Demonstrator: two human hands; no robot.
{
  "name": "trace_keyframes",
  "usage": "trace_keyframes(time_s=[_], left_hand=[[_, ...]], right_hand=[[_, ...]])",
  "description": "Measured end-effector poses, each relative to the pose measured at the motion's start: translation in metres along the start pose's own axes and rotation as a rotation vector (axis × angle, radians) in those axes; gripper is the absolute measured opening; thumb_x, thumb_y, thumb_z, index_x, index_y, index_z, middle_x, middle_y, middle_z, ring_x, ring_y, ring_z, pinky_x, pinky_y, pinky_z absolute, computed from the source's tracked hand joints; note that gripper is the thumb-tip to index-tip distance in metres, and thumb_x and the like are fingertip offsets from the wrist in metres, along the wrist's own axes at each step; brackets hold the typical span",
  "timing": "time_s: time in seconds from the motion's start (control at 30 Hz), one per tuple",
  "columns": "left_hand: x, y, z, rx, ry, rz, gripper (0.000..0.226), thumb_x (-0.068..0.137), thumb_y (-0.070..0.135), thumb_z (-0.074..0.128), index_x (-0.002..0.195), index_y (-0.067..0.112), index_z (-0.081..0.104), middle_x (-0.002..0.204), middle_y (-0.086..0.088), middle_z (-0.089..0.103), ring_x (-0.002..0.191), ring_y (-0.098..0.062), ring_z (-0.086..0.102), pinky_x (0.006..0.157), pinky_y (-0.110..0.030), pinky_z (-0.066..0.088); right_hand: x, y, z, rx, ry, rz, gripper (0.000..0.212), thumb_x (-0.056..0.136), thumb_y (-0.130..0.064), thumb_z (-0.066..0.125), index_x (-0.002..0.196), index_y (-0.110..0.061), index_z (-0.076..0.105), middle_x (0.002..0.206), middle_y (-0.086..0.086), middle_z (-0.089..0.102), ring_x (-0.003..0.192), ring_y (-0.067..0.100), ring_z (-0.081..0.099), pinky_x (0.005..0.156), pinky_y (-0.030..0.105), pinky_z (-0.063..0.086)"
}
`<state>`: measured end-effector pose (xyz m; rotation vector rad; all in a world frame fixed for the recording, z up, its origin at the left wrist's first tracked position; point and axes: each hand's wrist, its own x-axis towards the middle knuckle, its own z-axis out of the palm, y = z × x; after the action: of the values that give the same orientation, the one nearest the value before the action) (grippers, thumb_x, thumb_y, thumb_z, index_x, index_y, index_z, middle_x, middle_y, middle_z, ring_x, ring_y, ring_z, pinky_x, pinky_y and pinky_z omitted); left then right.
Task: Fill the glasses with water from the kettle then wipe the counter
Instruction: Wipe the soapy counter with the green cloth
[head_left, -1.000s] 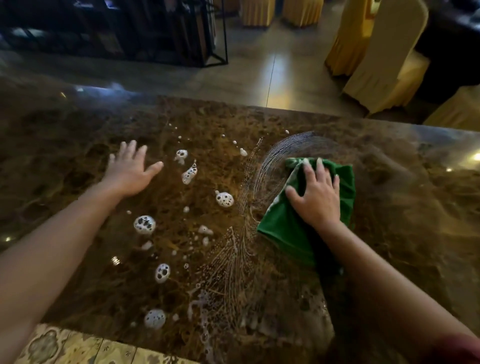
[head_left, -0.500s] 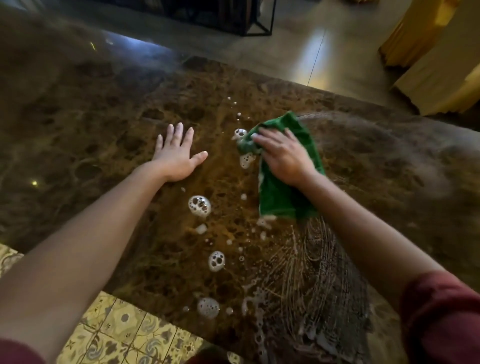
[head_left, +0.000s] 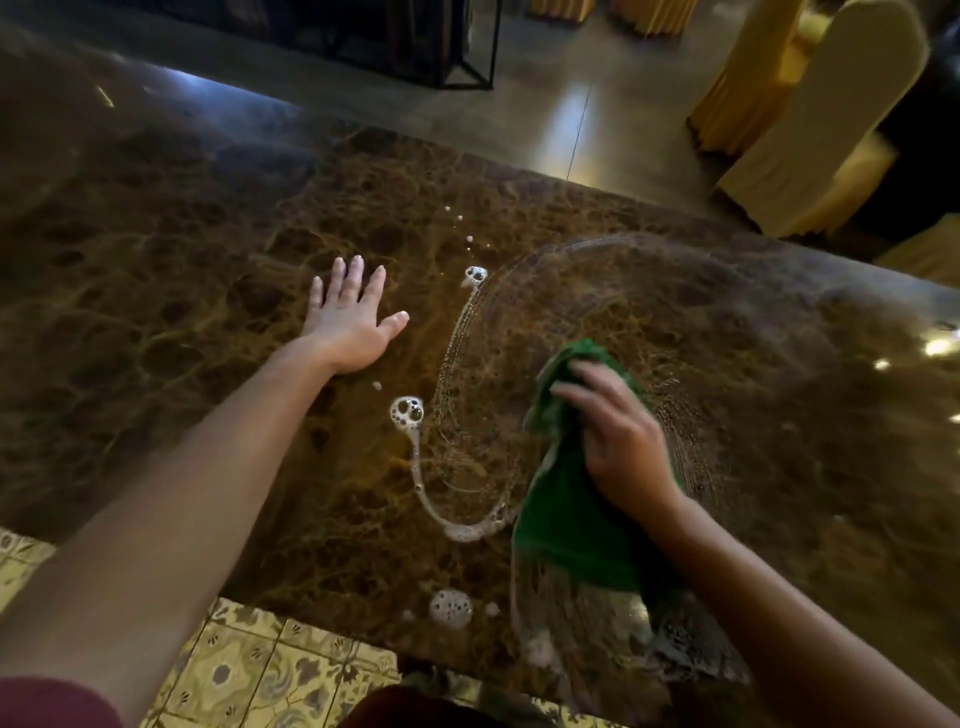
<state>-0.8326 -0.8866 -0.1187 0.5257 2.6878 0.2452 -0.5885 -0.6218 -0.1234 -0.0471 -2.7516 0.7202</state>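
A dark brown marble counter (head_left: 208, 260) fills the view. My right hand (head_left: 618, 436) presses down on a green cloth (head_left: 566, 530) right of centre, fingers spread over its bunched far end. My left hand (head_left: 348, 322) rests flat on the counter to the left, fingers straight and apart. Between the hands sits a foam blob (head_left: 408, 411), with a thin foam trail curving from it down to the cloth. A wet circular smear surrounds the cloth. No glasses or kettle are in view.
Smaller foam patches lie near the front edge (head_left: 451, 608) and farther back (head_left: 475, 274). Patterned floor tiles (head_left: 270, 670) show below the counter's near edge. Chairs with yellow covers (head_left: 831, 130) and a black metal frame (head_left: 457, 52) stand beyond the far edge.
My right hand has swept the cloth from the far left round to the near right, clearing several foam blobs and leaving a curved wet trail. My left hand has stayed flat.
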Motion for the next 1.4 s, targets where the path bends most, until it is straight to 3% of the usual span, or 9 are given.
trace_keyframes(time_s=[0.13, 0.37, 0.53, 0.77, 0.87, 0.97, 1.1, 1.23, 1.4], left_hand=[[0.002, -0.008, -0.005, 0.018, -0.02, 0.047, 0.076, 0.104, 0.061, 0.029, 0.162, 0.026, -0.007, 0.169, -0.003, -0.023, 0.153, -0.02, -0.027, 0.125, -0.045, -0.014], [0.006, -0.033, -0.024, 0.065, -0.093, 0.166, 0.072, 0.105, 0.051, 0.041, 0.163, 0.032, 0.001, 0.17, 0.0, -0.018, 0.155, -0.018, -0.019, 0.128, -0.043, -0.003], [0.01, -0.032, -0.027, 0.046, -0.105, 0.214, 0.07, 0.107, 0.043, 0.042, 0.163, 0.029, 0.003, 0.17, 0.0, -0.016, 0.156, -0.018, -0.018, 0.127, -0.039, -0.006], [0.011, -0.042, -0.036, -0.082, -0.149, 0.204, 0.066, 0.109, 0.019, 0.044, 0.163, 0.023, 0.008, 0.171, 0.004, -0.01, 0.156, -0.013, -0.015, 0.125, -0.034, -0.007], [0.01, -0.038, -0.033, -0.032, -0.107, 0.204, 0.064, 0.109, 0.026, 0.041, 0.163, 0.021, 0.008, 0.171, 0.001, -0.009, 0.157, -0.016, -0.013, 0.126, -0.037, -0.005], [0.008, -0.031, -0.022, 0.028, -0.047, 0.162, 0.068, 0.108, 0.048, 0.033, 0.163, 0.022, 0.003, 0.171, 0.0, -0.011, 0.156, -0.018, -0.015, 0.127, -0.042, -0.006], [-0.002, -0.019, 0.004, 0.078, 0.117, 0.097, 0.072, 0.105, 0.059, 0.015, 0.163, 0.021, -0.003, 0.171, 0.001, -0.015, 0.156, -0.017, -0.019, 0.127, -0.043, -0.01], [0.0, -0.022, 0.008, 0.094, 0.15, 0.101, 0.072, 0.105, 0.06, 0.012, 0.163, 0.02, -0.002, 0.171, 0.001, -0.014, 0.155, -0.015, -0.019, 0.127, -0.043, -0.009], [0.001, -0.022, 0.009, 0.082, 0.141, 0.109, 0.071, 0.105, 0.058, 0.013, 0.163, 0.02, -0.004, 0.17, 0.002, -0.016, 0.155, -0.015, -0.021, 0.127, -0.043, -0.011]], right_hand=[[0.063, 0.023, 0.003, -0.148, 0.0, 0.402, 0.053, 0.104, -0.022, 0.05, 0.153, -0.006, 0.045, 0.168, 0.016, 0.03, 0.157, 0.033, 0.021, 0.129, 0.046, 0.016], [0.203, 0.013, 0.047, -0.101, -0.04, 0.382, 0.058, 0.103, -0.026, 0.046, 0.157, -0.005, 0.04, 0.169, 0.015, 0.027, 0.158, 0.03, 0.019, 0.13, 0.04, 0.011], [0.255, -0.017, 0.077, -0.121, -0.187, 0.138, 0.05, 0.1, -0.016, 0.049, 0.15, -0.012, 0.054, 0.164, 0.008, 0.042, 0.154, 0.025, 0.033, 0.129, 0.041, 0.012], [0.166, -0.07, 0.088, -0.069, -0.318, -0.225, 0.047, 0.094, -0.016, 0.057, 0.141, -0.02, 0.064, 0.154, 0.003, 0.055, 0.147, 0.02, 0.046, 0.126, 0.052, 0.022], [0.093, -0.085, 0.074, -0.044, -0.371, -0.282, 0.051, 0.093, -0.017, 0.055, 0.143, -0.023, 0.061, 0.157, -0.001, 0.052, 0.15, 0.019, 0.042, 0.128, 0.052, 0.017], [0.029, -0.086, 0.057, -0.043, -0.401, -0.319, 0.053, 0.095, -0.02, 0.054, 0.147, -0.028, 0.057, 0.161, -0.006, 0.046, 0.154, 0.016, 0.033, 0.13, 0.049, 0.009], [0.005, -0.042, 0.026, -0.172, -0.266, -0.133, 0.05, 0.101, -0.035, 0.051, 0.151, -0.033, 0.053, 0.162, -0.005, 0.045, 0.155, 0.018, 0.031, 0.127, 0.056, 0.017], [0.037, 0.002, 0.01, -0.283, -0.191, 0.132, 0.06, 0.1, -0.05, 0.037, 0.154, -0.029, 0.048, 0.164, 0.001, 0.041, 0.156, 0.022, 0.028, 0.127, 0.056, 0.016], [0.128, 0.018, 0.033, -0.291, -0.138, 0.348, 0.06, 0.102, -0.046, 0.039, 0.159, -0.029, 0.039, 0.17, 0.001, 0.03, 0.159, 0.021, 0.02, 0.129, 0.051, 0.008]])
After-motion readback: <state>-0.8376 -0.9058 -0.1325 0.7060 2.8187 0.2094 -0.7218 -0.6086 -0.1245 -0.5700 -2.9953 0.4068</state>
